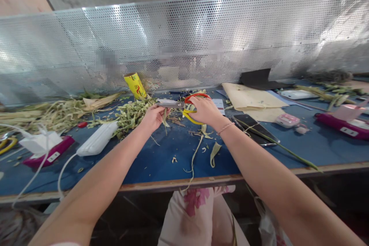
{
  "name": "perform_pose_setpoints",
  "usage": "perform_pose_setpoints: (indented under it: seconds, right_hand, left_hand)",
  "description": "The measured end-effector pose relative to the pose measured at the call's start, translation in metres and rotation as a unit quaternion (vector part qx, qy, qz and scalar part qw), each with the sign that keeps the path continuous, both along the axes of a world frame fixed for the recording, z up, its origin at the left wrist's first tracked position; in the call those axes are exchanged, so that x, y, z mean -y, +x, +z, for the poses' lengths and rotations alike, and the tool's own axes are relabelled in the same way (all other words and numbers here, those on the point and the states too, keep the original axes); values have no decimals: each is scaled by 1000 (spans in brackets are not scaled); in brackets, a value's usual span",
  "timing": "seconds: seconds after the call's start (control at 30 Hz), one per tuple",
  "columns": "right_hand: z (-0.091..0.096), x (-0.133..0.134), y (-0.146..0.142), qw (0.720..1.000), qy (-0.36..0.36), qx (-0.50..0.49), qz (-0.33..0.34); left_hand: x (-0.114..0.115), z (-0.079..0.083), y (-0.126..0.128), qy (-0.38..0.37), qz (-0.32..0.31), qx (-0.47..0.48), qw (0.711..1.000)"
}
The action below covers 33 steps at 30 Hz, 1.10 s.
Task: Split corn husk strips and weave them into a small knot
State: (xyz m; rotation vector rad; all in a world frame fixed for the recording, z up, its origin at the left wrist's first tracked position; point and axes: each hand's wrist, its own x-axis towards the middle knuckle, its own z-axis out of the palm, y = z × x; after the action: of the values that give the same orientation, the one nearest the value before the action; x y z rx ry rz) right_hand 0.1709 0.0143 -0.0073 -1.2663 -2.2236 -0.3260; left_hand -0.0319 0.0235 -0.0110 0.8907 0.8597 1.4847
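While my right hand (206, 111) is closed round the red and yellow handles of the scissors (178, 104), my left fingers (155, 116) pinch a pale green leaf strip (165, 118) close to the blades, above the blue table (164, 163), just beside a heap of leaf scraps (131, 117)

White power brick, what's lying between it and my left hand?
The head view shows a heap of pale-green plant scraps between the white power brick and your left hand.
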Motion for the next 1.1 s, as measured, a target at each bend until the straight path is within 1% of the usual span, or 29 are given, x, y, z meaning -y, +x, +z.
perform_pose_setpoints:
  seconds: [0.17, 0.37, 0.57, 0.7, 0.8, 0.9, 1.1]
  right_hand:
    - [2, 1, 0, 1000, -13, -3, 1]
    - [2, 0, 1, 1000, -5, -14, 8]
    - [2, -1, 2, 999, -7, -21, 25]
    - [0, -3, 0, 1000, -5, -29, -8]
    - [-1, -4, 0, 997, -24, -61, -44]
    - [-2, -4, 1, 993, -50, -84, -66]
    - [-4, -4, 3, 990, -79, -77, -87]
  left_hand:
    - [1, 0, -1, 0, -4, 2, 1000]
    - [4, 4, 1, -7, 2, -7, 1000]
    - [6, 5, 2, -7, -15, -13, 1000]
    - [5, 5, 1, -5, -5, 3, 1000]
    - [2, 3, -1, 12, 6, 12, 1000]
    - [-2, 2, -2, 37, 13, 14, 999]
    - [-4, 6, -3, 58, 67, 52, 995]
